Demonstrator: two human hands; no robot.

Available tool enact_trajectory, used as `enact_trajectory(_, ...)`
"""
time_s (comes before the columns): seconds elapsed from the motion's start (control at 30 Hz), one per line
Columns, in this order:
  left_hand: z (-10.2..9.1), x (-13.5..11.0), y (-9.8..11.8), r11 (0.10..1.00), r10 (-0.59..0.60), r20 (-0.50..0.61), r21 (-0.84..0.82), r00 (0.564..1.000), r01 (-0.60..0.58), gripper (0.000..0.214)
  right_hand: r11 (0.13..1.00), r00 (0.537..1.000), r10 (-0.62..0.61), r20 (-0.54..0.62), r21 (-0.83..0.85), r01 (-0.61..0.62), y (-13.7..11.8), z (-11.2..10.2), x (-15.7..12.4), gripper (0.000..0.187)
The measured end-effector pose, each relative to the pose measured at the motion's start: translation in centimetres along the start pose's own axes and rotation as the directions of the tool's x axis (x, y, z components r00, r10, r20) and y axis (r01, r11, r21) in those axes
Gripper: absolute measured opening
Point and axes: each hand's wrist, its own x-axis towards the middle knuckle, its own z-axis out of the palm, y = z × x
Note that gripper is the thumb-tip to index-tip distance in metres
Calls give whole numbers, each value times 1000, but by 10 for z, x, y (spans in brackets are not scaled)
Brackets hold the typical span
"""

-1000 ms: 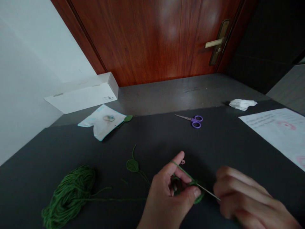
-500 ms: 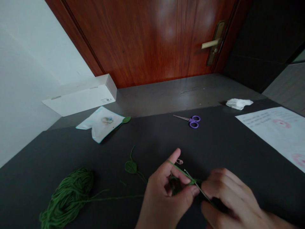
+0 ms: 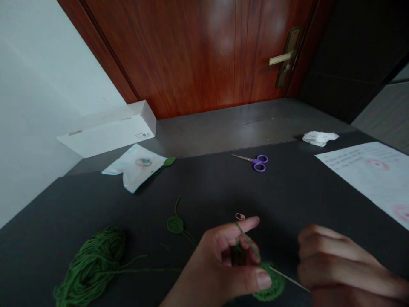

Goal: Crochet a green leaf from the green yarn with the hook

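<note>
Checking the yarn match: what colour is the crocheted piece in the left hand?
The crocheted yarn piece is dark green; head view.

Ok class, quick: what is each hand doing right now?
Left hand: closed, holding the crochet, yarn over a finger.
Right hand: curled, apparently holding the hook.
</note>
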Motion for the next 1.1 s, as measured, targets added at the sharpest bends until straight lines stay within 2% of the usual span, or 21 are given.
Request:
enact_trajectory(0.1,-1,0,1,996,-57,93,-61,994,62,68,964,997,70,41,253,-78,1,-1,4,41)
enact_trajectory(0.17,0,-1,1,987,-88,122,-124,989,103,65,884,979,200,49,422,-202,2,1,5,41)
enact_trajectory(0.3,2,-1,-1,976,-75,111,-195,991,96,61,664,870,489,58,623,-414,-2,10,5,48)
enact_trajectory(0.33,2,0,-1,981,-78,106,-169,991,95,61,666,866,498,49,619,-418,-3,10,6,48)
enact_trajectory(0.4,1,1,0,993,-80,71,-86,994,86,65,789,913,407,12,499,-358,-5,10,10,46)
enact_trajectory(0.47,0,2,1,998,-63,24,-16,998,63,70,942,979,205,-9,274,-195,-7,6,14,43)
enact_trajectory(0.5,0,2,2,998,-57,9,-1,998,57,71,979,994,111,-3,174,-109,-7,4,16,42)
enact_trajectory(0.53,0,2,3,998,-61,-4,-1,998,61,71,992,999,52,5,114,-52,-7,2,17,41)
enact_trajectory(0.6,1,0,4,995,-92,-1,-23,996,92,67,987,998,59,25,151,-62,-6,1,17,41)
enact_trajectory(0.67,2,-1,5,989,-118,41,-79,992,121,63,908,971,237,20,351,-229,-4,5,15,44)
enact_trajectory(0.7,2,-1,5,985,-123,85,-112,989,132,61,820,934,356,21,473,-323,-3,8,14,45)
enact_trajectory(0.77,2,0,4,976,-120,190,-159,974,151,57,592,826,561,52,673,-444,-2,15,13,48)
enact_trajectory(0.83,1,1,3,971,-110,237,-181,965,156,52,423,744,661,96,771,-475,-2,21,15,49)
enact_trajectory(0.9,0,2,3,972,-88,204,-195,975,129,51,362,712,691,121,795,-487,-3,23,17,49)
enact_trajectory(0.97,1,1,3,974,-77,152,-198,985,106,56,402,711,696,98,767,-500,-4,21,17,50)
enact_trajectory(1.0,1,0,3,977,-74,122,-192,990,97,58,462,728,682,69,731,-503,-4,19,16,50)
enact_trajectory(1.03,2,0,3,979,-69,83,-189,994,83,58,553,768,639,34,674,-490,-4,17,15,50)
enact_trajectory(1.1,3,-1,4,983,-55,25,-172,998,59,59,779,886,464,-14,483,-400,-5,12,13,47)
